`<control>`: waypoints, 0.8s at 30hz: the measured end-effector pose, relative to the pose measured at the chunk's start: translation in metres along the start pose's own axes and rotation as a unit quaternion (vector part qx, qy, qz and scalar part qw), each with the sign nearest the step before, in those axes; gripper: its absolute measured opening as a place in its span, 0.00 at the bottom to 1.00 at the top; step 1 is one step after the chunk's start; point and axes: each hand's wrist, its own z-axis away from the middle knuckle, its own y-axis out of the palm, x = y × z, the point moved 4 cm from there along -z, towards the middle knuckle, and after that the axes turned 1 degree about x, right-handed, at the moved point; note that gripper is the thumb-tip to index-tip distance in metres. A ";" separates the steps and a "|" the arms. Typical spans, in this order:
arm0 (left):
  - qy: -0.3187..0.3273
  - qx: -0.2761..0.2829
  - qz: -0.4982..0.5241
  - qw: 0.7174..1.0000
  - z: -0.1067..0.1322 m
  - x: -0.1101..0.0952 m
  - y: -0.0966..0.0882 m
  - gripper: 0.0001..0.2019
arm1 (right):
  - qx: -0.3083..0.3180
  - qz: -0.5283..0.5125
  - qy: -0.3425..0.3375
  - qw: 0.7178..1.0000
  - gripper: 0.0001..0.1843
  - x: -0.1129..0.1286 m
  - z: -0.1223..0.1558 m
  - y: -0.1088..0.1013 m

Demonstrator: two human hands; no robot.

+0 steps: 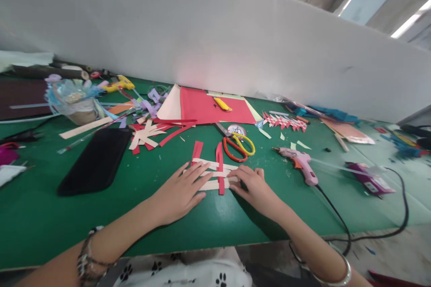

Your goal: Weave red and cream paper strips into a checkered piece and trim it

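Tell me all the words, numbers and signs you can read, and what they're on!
No words or numbers can be read.
Purple object: pale label, too small and blurred.
Round white thing by the scissors: dark marks, too blurred.
White cloth on the lap: black paw prints, not writing.

Blk phone (94, 161) on grn tbl (222, 226)

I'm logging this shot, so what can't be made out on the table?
Head view:
Pale strips: partly hidden beneath left hand and right hand.
Purple device's label: blurred, too small to read.
Magenta object: cut off by the left edge.
Round disc: partly covered by scissors.
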 end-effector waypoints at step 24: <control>-0.036 0.019 0.013 0.999 0.005 0.028 -0.010 0.26 | 0.039 -0.050 -0.031 0.998 0.08 0.011 -0.001 -0.004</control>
